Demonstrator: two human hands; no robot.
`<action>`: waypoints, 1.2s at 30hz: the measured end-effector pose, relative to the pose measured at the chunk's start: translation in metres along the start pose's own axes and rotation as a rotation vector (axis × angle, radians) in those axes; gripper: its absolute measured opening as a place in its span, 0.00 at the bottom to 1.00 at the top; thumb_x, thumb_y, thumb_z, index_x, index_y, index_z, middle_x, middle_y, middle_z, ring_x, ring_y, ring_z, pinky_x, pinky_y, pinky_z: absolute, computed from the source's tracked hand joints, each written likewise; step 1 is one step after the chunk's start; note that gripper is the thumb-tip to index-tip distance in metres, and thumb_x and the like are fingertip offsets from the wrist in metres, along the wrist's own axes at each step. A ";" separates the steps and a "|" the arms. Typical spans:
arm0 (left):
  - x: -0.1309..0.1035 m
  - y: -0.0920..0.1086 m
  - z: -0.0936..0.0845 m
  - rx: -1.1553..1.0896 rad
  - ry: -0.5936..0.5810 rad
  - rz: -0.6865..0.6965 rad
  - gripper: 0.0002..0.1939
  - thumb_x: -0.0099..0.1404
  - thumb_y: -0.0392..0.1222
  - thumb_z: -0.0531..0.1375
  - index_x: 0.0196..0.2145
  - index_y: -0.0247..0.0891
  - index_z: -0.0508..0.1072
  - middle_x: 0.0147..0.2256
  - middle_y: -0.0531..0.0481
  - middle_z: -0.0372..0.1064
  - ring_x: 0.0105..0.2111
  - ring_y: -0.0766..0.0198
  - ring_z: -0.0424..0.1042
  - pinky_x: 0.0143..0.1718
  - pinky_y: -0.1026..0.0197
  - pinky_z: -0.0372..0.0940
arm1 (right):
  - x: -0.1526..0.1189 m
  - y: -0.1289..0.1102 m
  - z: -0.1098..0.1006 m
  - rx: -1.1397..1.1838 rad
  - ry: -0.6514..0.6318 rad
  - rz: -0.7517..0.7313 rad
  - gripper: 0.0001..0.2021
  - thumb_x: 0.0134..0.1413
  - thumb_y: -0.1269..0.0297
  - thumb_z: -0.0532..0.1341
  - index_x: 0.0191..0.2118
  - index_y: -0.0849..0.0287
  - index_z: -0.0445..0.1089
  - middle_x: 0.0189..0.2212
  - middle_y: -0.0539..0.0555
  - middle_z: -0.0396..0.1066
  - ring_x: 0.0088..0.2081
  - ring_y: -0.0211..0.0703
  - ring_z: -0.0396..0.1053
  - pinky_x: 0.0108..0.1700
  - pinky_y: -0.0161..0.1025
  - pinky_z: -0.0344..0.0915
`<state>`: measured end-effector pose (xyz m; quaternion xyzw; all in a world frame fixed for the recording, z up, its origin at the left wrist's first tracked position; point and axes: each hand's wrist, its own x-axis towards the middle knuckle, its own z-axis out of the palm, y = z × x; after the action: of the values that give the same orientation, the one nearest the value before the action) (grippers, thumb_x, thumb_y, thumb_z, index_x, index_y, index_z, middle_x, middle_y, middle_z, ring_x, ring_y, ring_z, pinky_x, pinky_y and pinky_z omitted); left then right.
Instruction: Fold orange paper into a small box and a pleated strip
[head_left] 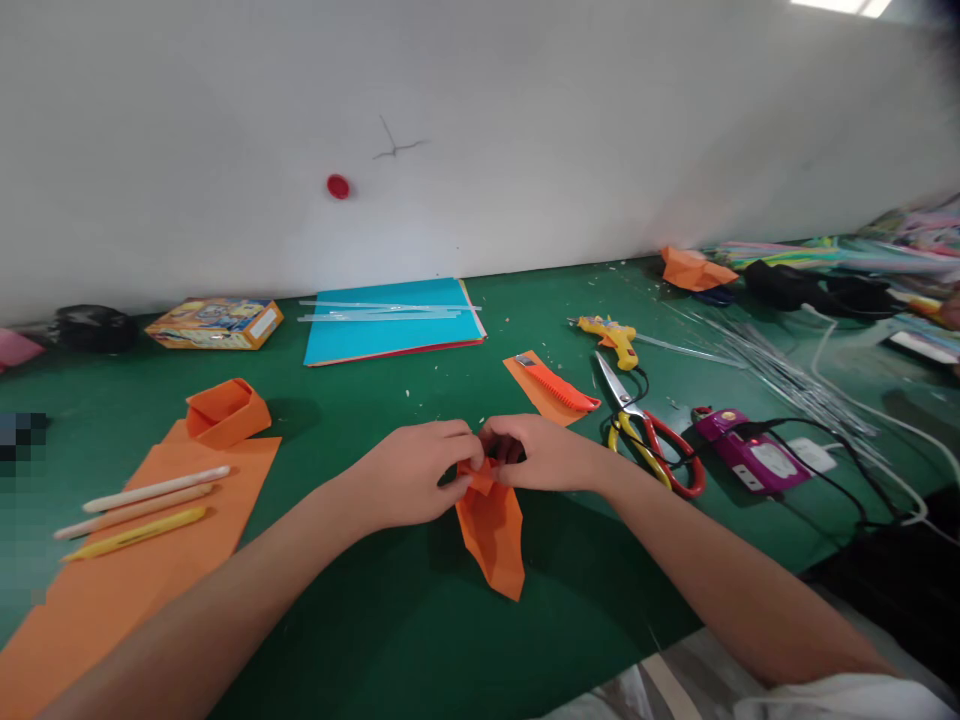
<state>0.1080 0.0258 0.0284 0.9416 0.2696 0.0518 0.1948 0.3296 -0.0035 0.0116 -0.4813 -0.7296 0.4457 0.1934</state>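
Observation:
A folded piece of orange paper (493, 535) is held over the green table, its long end pointing down toward me. My left hand (424, 470) pinches its upper left side between thumb and fingers. On the upper right side, my right hand (536, 455) grips the same paper, fingers curled. The fingertips of both hands nearly meet at the top fold, and they hide part of it. Just beyond my hands lies an orange utility knife (559, 384) on a small orange paper strip. Scissors (651, 430) with red and yellow handles lie right of my right hand.
A yellow glue gun (611, 338), a purple power strip (754, 458) with cables and clear sticks are on the right. Blue sheets (390, 340) lie by the wall. On the left are a patterned box (216, 323), a folded orange piece (227, 413) and pens on orange paper (161, 580).

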 end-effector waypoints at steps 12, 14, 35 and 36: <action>0.002 0.015 0.008 -0.090 0.058 -0.293 0.10 0.60 0.30 0.56 0.36 0.43 0.70 0.38 0.53 0.73 0.38 0.60 0.73 0.37 0.59 0.63 | 0.000 -0.002 0.014 -0.230 0.140 0.001 0.08 0.47 0.75 0.60 0.34 0.57 0.69 0.31 0.49 0.73 0.31 0.39 0.67 0.31 0.34 0.56; 0.003 0.017 0.008 -0.075 0.067 -0.312 0.08 0.60 0.31 0.56 0.35 0.42 0.69 0.37 0.53 0.73 0.36 0.60 0.72 0.35 0.60 0.62 | -0.001 -0.003 0.014 -0.265 0.143 -0.010 0.07 0.48 0.74 0.61 0.34 0.57 0.69 0.31 0.49 0.73 0.31 0.39 0.66 0.30 0.34 0.55; 0.005 0.027 0.004 0.079 0.012 -0.404 0.07 0.65 0.35 0.54 0.33 0.41 0.72 0.35 0.52 0.76 0.36 0.59 0.73 0.32 0.59 0.58 | -0.001 -0.010 0.015 -0.289 0.164 0.009 0.03 0.54 0.70 0.62 0.33 0.57 0.75 0.30 0.50 0.75 0.31 0.39 0.69 0.31 0.34 0.56; 0.006 0.026 0.004 0.069 0.013 -0.407 0.07 0.64 0.34 0.55 0.33 0.42 0.72 0.35 0.53 0.76 0.36 0.60 0.73 0.33 0.60 0.58 | -0.001 -0.010 0.015 -0.288 0.163 0.012 0.03 0.55 0.68 0.63 0.32 0.58 0.74 0.30 0.50 0.75 0.31 0.39 0.69 0.30 0.34 0.55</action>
<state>0.1264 0.0076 0.0349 0.8735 0.4572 0.0083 0.1672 0.3139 -0.0126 0.0124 -0.5432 -0.7648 0.2971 0.1783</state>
